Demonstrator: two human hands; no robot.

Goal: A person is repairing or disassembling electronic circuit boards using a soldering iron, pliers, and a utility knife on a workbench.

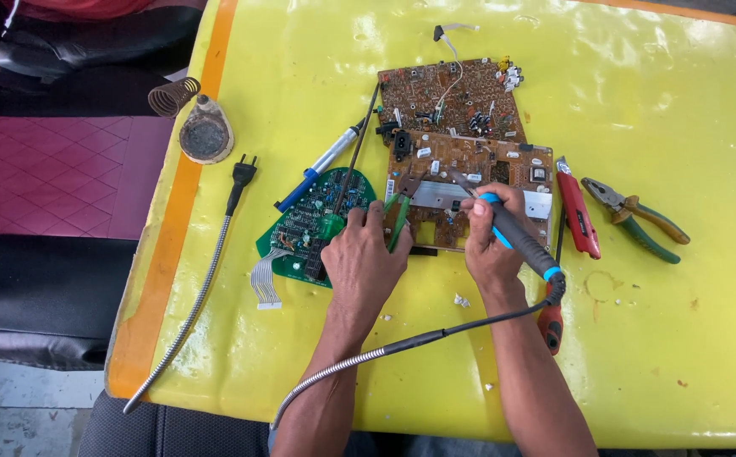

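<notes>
A blue-handled soldering iron point(516, 237) is gripped in the right hand point(491, 241); green-handled pliers point(402, 207) are clasped by the left hand point(368, 258) over the brown circuit board point(469, 169) on the yellow bench point(681, 338).

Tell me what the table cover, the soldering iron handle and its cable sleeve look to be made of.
Table cover: glossy yellow plastic or vinyl sheet, judging by wrinkles and glare. Soldering iron handle in the right hand: matte black with blue bands, likely plastic or rubber. Cable sleeve: ribbed, silvery, probably metal spring.
</notes>
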